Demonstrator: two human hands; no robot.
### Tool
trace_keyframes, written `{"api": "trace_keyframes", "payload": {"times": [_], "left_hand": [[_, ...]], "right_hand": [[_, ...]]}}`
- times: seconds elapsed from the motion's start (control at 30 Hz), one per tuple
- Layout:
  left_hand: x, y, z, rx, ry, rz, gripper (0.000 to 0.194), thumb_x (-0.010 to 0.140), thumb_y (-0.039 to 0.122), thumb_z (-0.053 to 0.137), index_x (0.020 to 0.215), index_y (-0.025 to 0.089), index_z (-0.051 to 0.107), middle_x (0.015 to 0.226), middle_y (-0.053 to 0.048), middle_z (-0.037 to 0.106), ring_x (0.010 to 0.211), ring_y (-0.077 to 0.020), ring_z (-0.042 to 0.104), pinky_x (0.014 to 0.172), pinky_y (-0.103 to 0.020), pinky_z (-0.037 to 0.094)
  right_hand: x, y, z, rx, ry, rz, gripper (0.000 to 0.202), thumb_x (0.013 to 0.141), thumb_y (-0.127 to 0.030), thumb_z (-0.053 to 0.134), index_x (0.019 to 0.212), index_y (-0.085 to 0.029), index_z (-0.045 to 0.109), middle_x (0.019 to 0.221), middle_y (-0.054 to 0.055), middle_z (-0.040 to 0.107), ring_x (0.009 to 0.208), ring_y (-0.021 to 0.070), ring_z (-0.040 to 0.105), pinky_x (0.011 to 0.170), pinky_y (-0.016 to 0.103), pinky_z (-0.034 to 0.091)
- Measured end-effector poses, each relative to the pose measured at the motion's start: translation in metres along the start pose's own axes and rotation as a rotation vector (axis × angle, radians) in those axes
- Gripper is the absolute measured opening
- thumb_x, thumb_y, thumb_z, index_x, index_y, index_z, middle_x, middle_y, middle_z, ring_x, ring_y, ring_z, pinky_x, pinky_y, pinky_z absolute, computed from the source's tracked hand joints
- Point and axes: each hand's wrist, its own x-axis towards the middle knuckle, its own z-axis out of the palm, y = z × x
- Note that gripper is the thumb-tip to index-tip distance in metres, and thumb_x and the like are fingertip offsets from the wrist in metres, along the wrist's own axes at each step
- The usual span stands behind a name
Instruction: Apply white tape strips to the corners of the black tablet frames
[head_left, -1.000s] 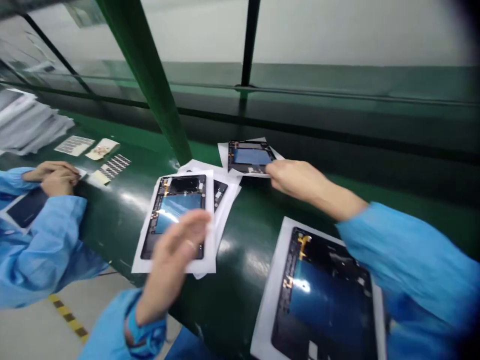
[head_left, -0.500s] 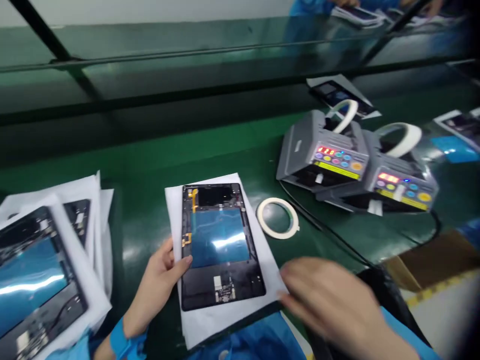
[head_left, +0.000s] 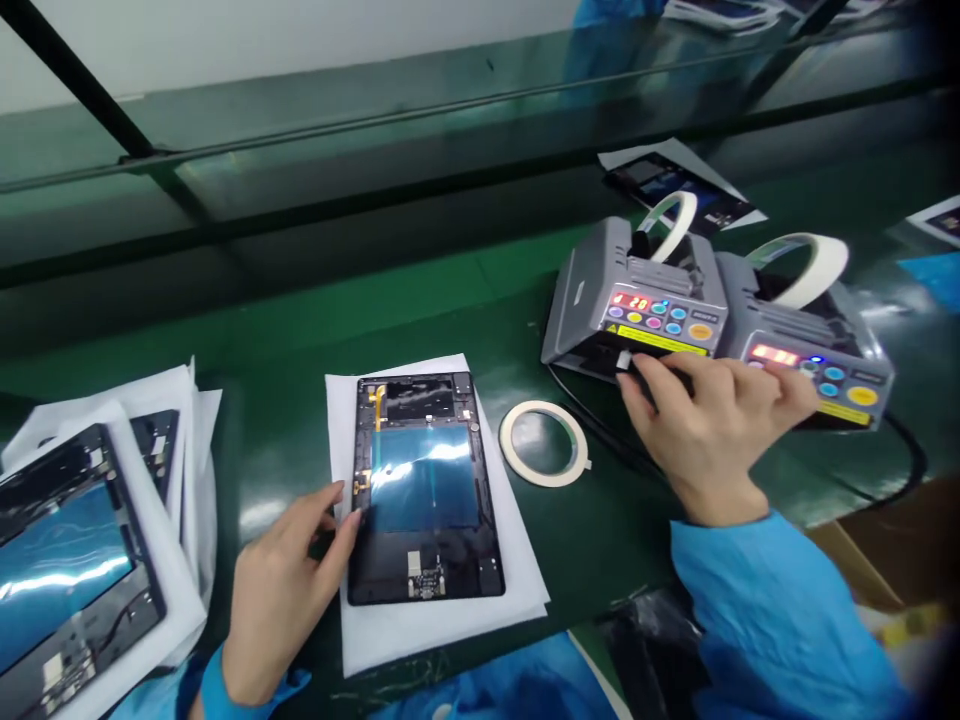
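Tablet housing (head_left: 442, 560) lies by the near edge of the table (head_left: 585, 550), seemingly for reach; the person's left fingers (head_left: 341, 552), parted, flank it; right fingers (head_left: 660, 385) pinch tape (head_left: 623, 361) at the dispenser (head_left: 589, 290).

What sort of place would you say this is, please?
Probably an electronics assembly workshop: an open tablet-like device lies on white sheets on a green workbench, near two tape dispensers with lit displays.
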Motion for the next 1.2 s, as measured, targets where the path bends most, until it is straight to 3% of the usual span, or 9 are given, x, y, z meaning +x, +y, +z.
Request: {"api": "trace_keyframes", "payload": {"times": [0.1,0.2,0.27,0.33,0.43,0.6,0.7,0.9,1.2], "left_hand": [[0.001,0.005,-0.004,0.103,-0.052,0.103,0.031,0.102,0.039,0.044,0.11,0.016,0.063,0.085,-0.003,0.071,0.065,-0.0155,0.068,0.056,-0.024,0.051],[0.002,0.006,-0.019,0.207,-0.212,0.205,0.032,0.102,0.036,0.04,0.113,0.015,0.062,0.095,-0.008,0.072,0.072,-0.021,0.07,0.061,-0.03,0.054],[0.006,0.01,-0.032,0.236,-0.332,0.265,0.03,0.101,0.033,0.042,0.113,0.015,0.063,0.095,-0.009,0.072,0.073,-0.0236,0.069,0.061,-0.034,0.054],[0.018,0.018,-0.038,0.22,-0.423,0.318,0.022,0.097,0.029,0.049,0.107,0.016,0.065,0.091,-0.008,0.07,0.072,-0.0244,0.068,0.062,-0.036,0.054],[0.048,0.039,-0.019,0.13,-0.509,0.422,0.01,0.092,0.025,0.059,0.088,0.018,0.064,0.082,-0.005,0.065,0.071,-0.0233,0.065,0.063,-0.036,0.054],[0.094,0.065,0.057,0.099,-0.325,0.499,0.006,0.093,0.02,0.059,0.091,0.015,0.06,0.08,-0.005,0.061,0.074,-0.0226,0.064,0.058,-0.032,0.052],[0.105,0.065,0.081,0.078,-0.268,0.465,0.008,0.094,0.021,0.057,0.095,0.013,0.058,0.079,-0.005,0.06,0.07,-0.0213,0.064,0.055,-0.031,0.052],[0.113,0.064,0.086,0.046,-0.225,0.469,0.012,0.097,0.016,0.048,0.092,0.013,0.058,0.074,-0.004,0.057,0.063,-0.0197,0.062,0.048,-0.029,0.047],[0.116,0.063,0.09,0.022,-0.215,0.427,0.015,0.094,0.016,0.046,0.085,0.017,0.059,0.07,-0.002,0.056,0.06,-0.0182,0.058,0.046,-0.03,0.04]], "right_hand": [[0.005,0.009,0.004,-0.041,0.077,-0.12,0.011,0.084,-0.028,0.065,0.094,-0.027,0.07,0.087,0.005,0.068,0.087,0.0232,0.051,0.086,0.045,0.031],[0.01,0.009,-0.008,0.011,0.095,-0.216,0.005,0.084,-0.025,0.066,0.087,-0.026,0.07,0.081,0.006,0.068,0.077,0.0229,0.054,0.078,0.043,0.036],[0.016,-0.006,-0.022,0.145,0.082,-0.186,0.008,0.08,-0.021,0.07,0.088,-0.025,0.068,0.079,0.006,0.068,0.069,0.0212,0.056,0.066,0.039,0.039],[0.025,-0.031,-0.032,0.342,-0.026,-0.159,0.019,0.078,-0.016,0.072,0.096,-0.022,0.067,0.085,0.006,0.07,0.069,0.0187,0.06,0.06,0.034,0.043],[0.04,-0.073,-0.027,0.628,-0.232,-0.167,0.014,0.084,-0.014,0.066,0.097,-0.019,0.064,0.091,0.004,0.072,0.078,0.0158,0.066,0.064,0.027,0.049],[0.048,-0.102,0.014,0.926,-0.385,-0.034,0.011,0.092,-0.018,0.058,0.099,-0.018,0.066,0.089,0.004,0.071,0.078,0.0131,0.067,0.068,0.024,0.053],[0.043,-0.1,0.026,1.045,-0.426,-0.054,0.014,0.092,-0.017,0.057,0.103,-0.017,0.066,0.094,0.006,0.07,0.085,0.0142,0.067,0.076,0.026,0.055],[0.039,-0.093,0.028,1.099,-0.481,-0.168,0.019,0.094,-0.019,0.053,0.105,-0.018,0.068,0.096,0.007,0.068,0.085,0.0157,0.065,0.074,0.029,0.055],[0.034,-0.091,0.027,0.948,-0.581,-0.295,0.034,0.096,-0.031,0.045,0.118,-0.016,0.068,0.1,0.011,0.065,0.087,0.0213,0.058,0.075,0.037,0.051]]}}
